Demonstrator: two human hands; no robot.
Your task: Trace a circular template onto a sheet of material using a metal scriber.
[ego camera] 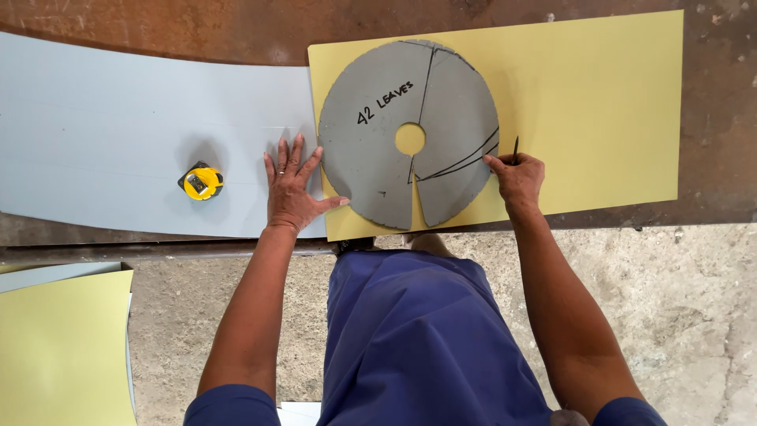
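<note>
A grey round template (394, 102) with a centre hole, a cut slit and drawn lines lies on a pale yellow sheet (591, 95). My left hand (292, 189) is spread flat, fingers apart, resting on the grey-blue sheet (95, 134) and the yellow sheet's left edge, thumb touching the template's lower left rim. My right hand (516, 177) grips a thin dark marking tool (516, 148), its tip against the template's right rim on the yellow sheet.
A yellow tape measure (202, 181) sits on the grey-blue sheet, left of my left hand. The sheets lie on a rusty brown workbench (158, 24). Another yellow sheet (63, 347) lies at the lower left above a concrete floor (670, 315).
</note>
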